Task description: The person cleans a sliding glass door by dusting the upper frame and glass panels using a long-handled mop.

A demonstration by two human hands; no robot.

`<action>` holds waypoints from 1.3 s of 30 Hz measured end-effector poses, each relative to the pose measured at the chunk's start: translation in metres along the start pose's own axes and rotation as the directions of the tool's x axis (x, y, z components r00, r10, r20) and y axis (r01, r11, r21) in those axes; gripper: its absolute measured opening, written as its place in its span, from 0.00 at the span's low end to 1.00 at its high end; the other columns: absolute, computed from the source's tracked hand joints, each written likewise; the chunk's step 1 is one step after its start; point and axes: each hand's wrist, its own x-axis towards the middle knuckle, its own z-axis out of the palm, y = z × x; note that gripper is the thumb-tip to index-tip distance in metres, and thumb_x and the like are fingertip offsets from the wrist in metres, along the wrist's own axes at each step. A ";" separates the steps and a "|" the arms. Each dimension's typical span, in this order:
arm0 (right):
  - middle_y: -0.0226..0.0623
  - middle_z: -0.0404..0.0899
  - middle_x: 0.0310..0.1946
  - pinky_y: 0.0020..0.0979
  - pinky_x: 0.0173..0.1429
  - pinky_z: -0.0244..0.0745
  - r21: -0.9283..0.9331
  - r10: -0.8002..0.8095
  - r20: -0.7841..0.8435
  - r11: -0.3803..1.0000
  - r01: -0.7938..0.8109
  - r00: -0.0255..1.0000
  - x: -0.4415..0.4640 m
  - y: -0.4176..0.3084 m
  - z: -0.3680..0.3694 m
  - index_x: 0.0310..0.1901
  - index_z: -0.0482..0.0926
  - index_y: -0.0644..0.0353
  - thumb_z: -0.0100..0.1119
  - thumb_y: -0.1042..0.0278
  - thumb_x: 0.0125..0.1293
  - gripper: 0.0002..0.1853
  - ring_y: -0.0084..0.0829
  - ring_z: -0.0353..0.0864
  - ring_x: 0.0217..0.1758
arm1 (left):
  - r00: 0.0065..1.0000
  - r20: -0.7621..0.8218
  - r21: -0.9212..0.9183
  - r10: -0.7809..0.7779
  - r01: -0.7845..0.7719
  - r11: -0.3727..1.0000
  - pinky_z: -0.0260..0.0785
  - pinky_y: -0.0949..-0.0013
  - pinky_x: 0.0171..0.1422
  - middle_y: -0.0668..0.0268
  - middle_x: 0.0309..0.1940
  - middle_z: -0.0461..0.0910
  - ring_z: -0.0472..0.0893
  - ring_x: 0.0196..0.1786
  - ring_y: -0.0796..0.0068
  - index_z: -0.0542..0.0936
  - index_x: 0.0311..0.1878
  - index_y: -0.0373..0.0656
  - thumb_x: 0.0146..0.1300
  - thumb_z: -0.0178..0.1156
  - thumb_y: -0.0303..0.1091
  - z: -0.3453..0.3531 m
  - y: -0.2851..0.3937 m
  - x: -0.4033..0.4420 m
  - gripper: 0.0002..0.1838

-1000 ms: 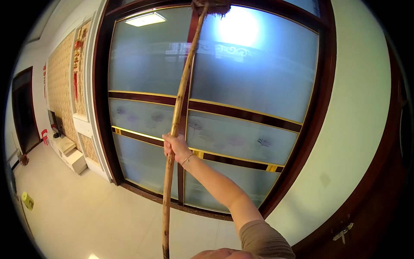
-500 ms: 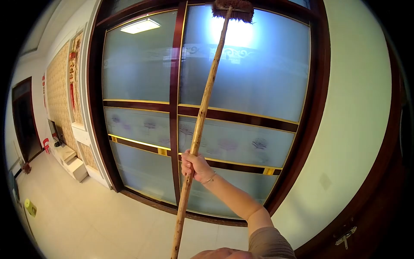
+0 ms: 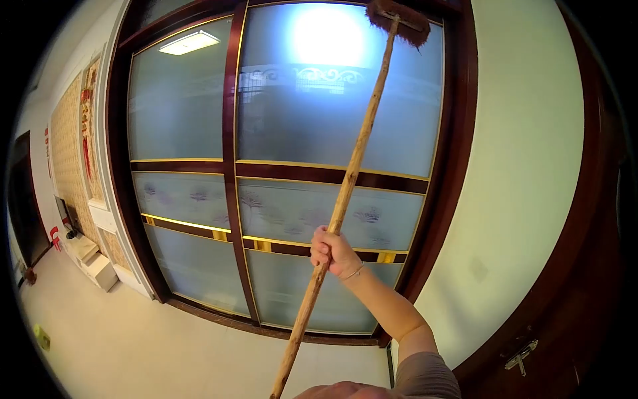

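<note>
My right hand [image 3: 334,252] is wrapped round the middle of a long wooden pole [image 3: 355,163], with a bracelet at the wrist. The pole slants from the bottom edge up to the right. A reddish-brown bristle brush head [image 3: 401,23] is fixed to its top end, in front of the upper right corner of a frosted glass sliding door [image 3: 319,120]. Whether the bristles touch the door is hard to tell. My left hand does not show. A blurred strip of skin lies at the bottom edge, too cut off to identify.
Dark red framing [image 3: 229,133] divides the glass panels. To the right are a pale wall [image 3: 525,133] and a dark door with a metal handle [image 3: 522,358]. At left stand a low white cabinet [image 3: 100,271] and a green object [image 3: 42,337] on the tiled floor [image 3: 166,352].
The brush head and my right hand have moved to the right across the door, and the pole leans further right. The view has turned so that the door sits further left.
</note>
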 end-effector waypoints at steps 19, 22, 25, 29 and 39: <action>0.28 0.63 0.13 0.32 0.17 0.62 -0.213 -0.302 -0.344 0.947 0.239 0.889 -0.023 -0.051 -0.029 0.22 0.62 0.53 0.54 0.74 0.56 0.11 0.25 0.63 0.10 | 0.994 0.085 0.047 0.066 -0.071 0.996 0.69 0.59 0.28 0.51 0.25 0.77 0.77 0.27 0.57 0.76 0.32 0.36 0.51 0.55 0.29 -0.021 -0.006 -0.011 0.07; 0.29 0.64 0.14 0.31 0.18 0.64 -0.263 -0.373 -0.339 0.919 0.293 0.864 -0.021 -0.044 -0.021 0.23 0.63 0.54 0.55 0.73 0.56 0.11 0.26 0.64 0.10 | 0.996 0.081 0.054 0.046 -0.050 0.997 0.69 0.59 0.29 0.51 0.25 0.77 0.77 0.27 0.56 0.76 0.32 0.36 0.51 0.55 0.29 -0.036 -0.023 -0.021 0.07; 0.31 0.66 0.14 0.32 0.18 0.64 -0.293 -0.409 -0.369 0.903 0.313 0.834 -0.028 -0.027 -0.005 0.24 0.64 0.55 0.56 0.73 0.56 0.10 0.28 0.65 0.10 | 0.996 0.080 0.070 0.026 -0.032 0.997 0.69 0.59 0.29 0.51 0.25 0.77 0.77 0.28 0.56 0.76 0.32 0.36 0.52 0.55 0.29 -0.054 -0.041 -0.033 0.07; 0.33 0.68 0.15 0.31 0.20 0.67 -0.222 -0.340 -0.330 0.935 0.278 0.881 -0.043 0.022 -0.003 0.30 0.66 0.58 0.56 0.72 0.55 0.07 0.29 0.69 0.14 | 0.997 0.077 0.088 0.006 -0.013 0.996 0.69 0.58 0.29 0.50 0.26 0.78 0.77 0.28 0.55 0.77 0.32 0.36 0.52 0.55 0.29 -0.073 -0.065 -0.045 0.07; 0.32 0.67 0.15 0.31 0.21 0.66 -0.093 -0.174 -0.360 0.984 0.151 0.917 -0.116 0.130 0.029 0.24 0.66 0.56 0.55 0.73 0.55 0.08 0.30 0.70 0.15 | 0.997 0.055 0.132 -0.049 0.041 0.990 0.69 0.57 0.31 0.49 0.26 0.78 0.78 0.29 0.53 0.77 0.32 0.37 0.53 0.54 0.30 -0.124 -0.116 -0.075 0.07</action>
